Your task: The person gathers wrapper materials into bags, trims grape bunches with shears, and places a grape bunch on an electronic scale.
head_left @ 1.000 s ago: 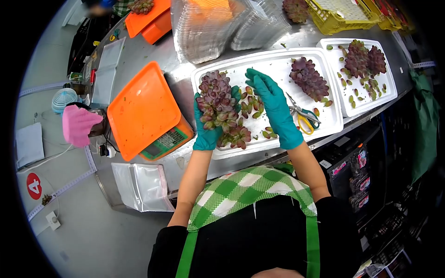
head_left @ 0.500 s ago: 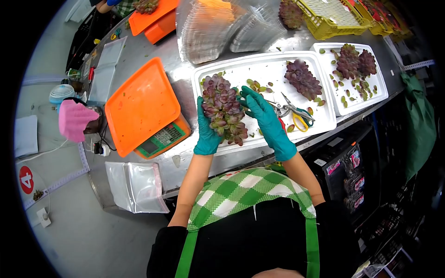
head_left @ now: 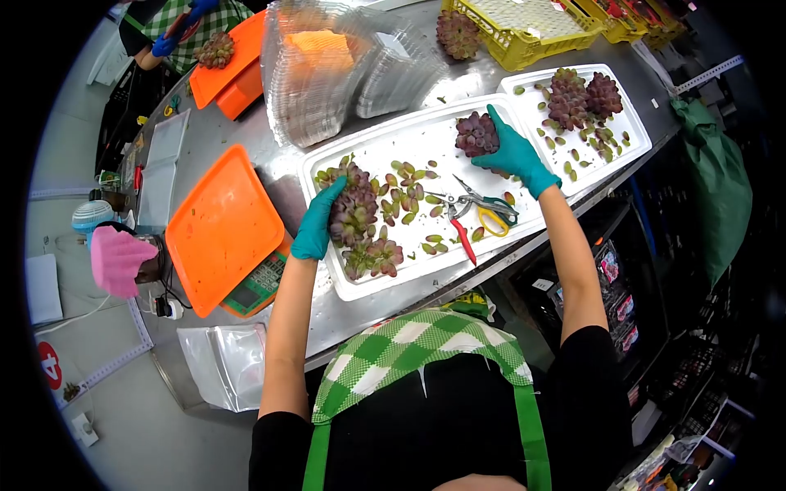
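At the left end of the white foam tray [head_left: 385,286], a cluster of purple-green rosette succulents [head_left: 354,209] rests on its side. My left hand [head_left: 315,225], in a teal glove, holds the cluster's left edge with its thumb on top; the other fingers are mostly hidden. My right hand [head_left: 517,155], gloved alike, curves around the right side of a darker purple succulent [head_left: 475,135], thumb above and fingers below. Loose leaves [head_left: 405,192] lie between the hands. Scissors [head_left: 495,214] with yellow and teal handles overlap red-handled pliers [head_left: 463,239] in the tray.
An orange scale [head_left: 225,233] stands left of the tray, with plastic bags [head_left: 221,364] below it. Stacked clear clamshells [head_left: 307,90] rise behind. A second foam tray [head_left: 634,135] holds succulents and leaves. Across the table, a co-worker's blue-gloved hand [head_left: 168,42] shows.
My left hand has lowered the succulent cluster into the tray. My right hand has left it and moved right and away to the darker succulent. The view has shifted; more loose leaves show.
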`<move>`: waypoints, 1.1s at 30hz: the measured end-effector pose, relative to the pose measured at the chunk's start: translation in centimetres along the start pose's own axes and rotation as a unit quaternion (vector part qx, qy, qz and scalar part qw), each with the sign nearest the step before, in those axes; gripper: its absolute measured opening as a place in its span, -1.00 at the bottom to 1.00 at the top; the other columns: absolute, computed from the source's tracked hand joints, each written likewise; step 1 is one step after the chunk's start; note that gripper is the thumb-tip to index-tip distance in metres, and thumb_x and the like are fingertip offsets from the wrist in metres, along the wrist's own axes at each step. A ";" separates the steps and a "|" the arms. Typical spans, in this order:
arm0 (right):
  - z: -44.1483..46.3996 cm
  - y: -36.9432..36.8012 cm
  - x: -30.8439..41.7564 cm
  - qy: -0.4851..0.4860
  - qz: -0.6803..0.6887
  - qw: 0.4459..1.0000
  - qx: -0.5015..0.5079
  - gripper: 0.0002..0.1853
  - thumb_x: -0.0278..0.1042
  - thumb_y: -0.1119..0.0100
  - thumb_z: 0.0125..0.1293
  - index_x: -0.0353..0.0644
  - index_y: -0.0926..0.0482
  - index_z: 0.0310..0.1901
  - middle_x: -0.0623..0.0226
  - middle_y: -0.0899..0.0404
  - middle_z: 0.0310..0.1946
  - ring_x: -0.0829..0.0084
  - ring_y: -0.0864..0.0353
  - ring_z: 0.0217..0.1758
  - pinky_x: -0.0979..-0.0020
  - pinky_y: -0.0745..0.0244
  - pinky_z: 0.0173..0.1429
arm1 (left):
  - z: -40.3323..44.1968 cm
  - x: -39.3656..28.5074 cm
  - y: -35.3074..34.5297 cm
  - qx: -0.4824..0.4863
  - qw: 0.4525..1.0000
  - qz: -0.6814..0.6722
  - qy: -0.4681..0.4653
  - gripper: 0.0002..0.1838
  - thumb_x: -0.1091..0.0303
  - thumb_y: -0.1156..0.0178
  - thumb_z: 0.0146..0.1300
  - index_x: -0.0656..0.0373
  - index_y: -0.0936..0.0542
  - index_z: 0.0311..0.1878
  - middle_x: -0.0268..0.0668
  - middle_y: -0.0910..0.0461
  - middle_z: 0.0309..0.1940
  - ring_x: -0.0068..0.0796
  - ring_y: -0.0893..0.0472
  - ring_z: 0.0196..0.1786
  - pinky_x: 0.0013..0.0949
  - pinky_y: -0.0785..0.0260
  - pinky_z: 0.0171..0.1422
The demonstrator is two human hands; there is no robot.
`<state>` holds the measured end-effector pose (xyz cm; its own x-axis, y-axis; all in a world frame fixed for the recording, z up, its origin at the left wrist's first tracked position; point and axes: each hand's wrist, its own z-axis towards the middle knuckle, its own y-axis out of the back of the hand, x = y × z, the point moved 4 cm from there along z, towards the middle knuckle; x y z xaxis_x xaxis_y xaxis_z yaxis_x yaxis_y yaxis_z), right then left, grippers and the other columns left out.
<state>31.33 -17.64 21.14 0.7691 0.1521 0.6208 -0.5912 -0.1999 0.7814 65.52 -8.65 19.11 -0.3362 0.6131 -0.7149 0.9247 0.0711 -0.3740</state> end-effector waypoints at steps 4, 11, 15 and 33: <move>1.0 1.1 -1.6 -0.067 0.272 0.957 0.075 0.14 -0.19 -0.45 -0.25 -0.29 0.14 0.31 0.06 -0.29 0.14 0.32 -0.37 0.13 0.46 -0.28 0.17 | -0.3 -0.2 -0.5 -0.055 0.989 0.128 -0.044 -0.47 0.08 -0.10 0.16 0.26 -0.36 0.09 -0.24 -0.44 0.01 -0.42 -0.47 0.00 -0.44 -0.31 0.08; 2.3 1.1 -5.0 -0.094 0.417 0.899 0.097 0.01 -0.33 -0.36 -0.09 -0.42 0.14 0.29 0.15 -0.31 0.12 0.50 -0.36 0.10 0.51 -0.28 0.16 | -0.7 -1.4 -0.9 -0.190 0.828 0.391 -0.353 -0.47 0.18 -0.14 0.15 0.33 -0.32 0.10 -0.14 -0.38 -0.02 -0.34 -0.39 0.03 -0.44 -0.19 0.14; 0.8 -1.3 -3.1 -0.111 0.589 0.786 0.153 -0.43 -0.32 -0.13 0.15 -0.26 -0.21 0.19 0.28 -0.41 0.03 0.46 -0.47 0.01 0.44 -0.35 0.14 | -2.3 -1.1 -5.3 -0.096 0.916 0.231 -0.312 -0.53 0.27 -0.19 0.12 0.23 -0.37 0.08 -0.24 -0.41 -0.07 -0.43 -0.41 -0.01 -0.42 -0.24 0.08; -9.9 -1.4 11.3 0.027 0.063 0.995 -0.076 -0.05 0.12 -0.29 -0.06 -0.33 -0.09 0.25 -0.12 -0.34 0.02 0.10 -0.40 0.05 0.29 -0.29 0.13 | -3.2 5.8 -7.4 0.277 0.913 -0.287 -0.086 -0.04 -0.46 0.20 0.02 0.09 -0.01 0.33 -0.11 -0.14 0.26 -0.13 -0.26 0.24 -0.10 -0.15 0.30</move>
<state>38.40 -6.08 27.69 0.6754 0.1871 0.7133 -0.7146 -0.0729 0.6957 57.32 -3.12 19.66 -0.8037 0.4647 -0.3717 0.3716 -0.0961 -0.9234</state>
